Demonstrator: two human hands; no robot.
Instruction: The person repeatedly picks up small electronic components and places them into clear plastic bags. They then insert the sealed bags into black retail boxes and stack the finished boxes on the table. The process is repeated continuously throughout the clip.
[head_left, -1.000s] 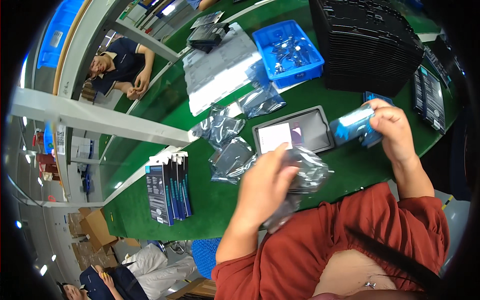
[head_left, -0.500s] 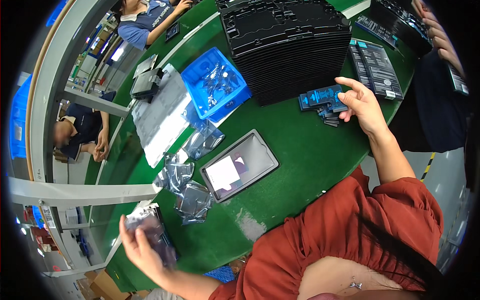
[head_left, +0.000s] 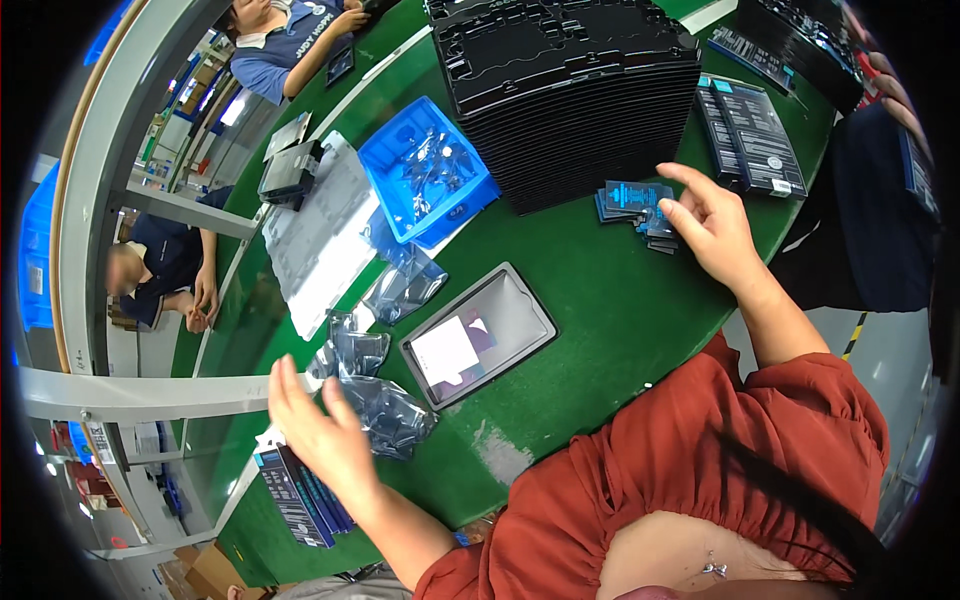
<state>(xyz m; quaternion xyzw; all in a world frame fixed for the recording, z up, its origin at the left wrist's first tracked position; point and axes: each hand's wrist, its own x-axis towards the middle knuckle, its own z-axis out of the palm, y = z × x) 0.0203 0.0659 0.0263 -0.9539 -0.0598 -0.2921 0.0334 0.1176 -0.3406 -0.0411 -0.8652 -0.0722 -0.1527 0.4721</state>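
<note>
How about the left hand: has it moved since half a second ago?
Yes: the left hand has shifted upward and slightly right in the view, judged against the white beam, which its fingertips now overlap.

Bench: green top, edges bent by the lens; worn grey patch toward the near side | Frame: pale metal upright and crossbeam, left | Floor: grey; yellow-and-black tape strip, right | Far left: blue bin beside the upright; cardboard box low down | Light: bright white patch, upper left, in the room beyond
</note>
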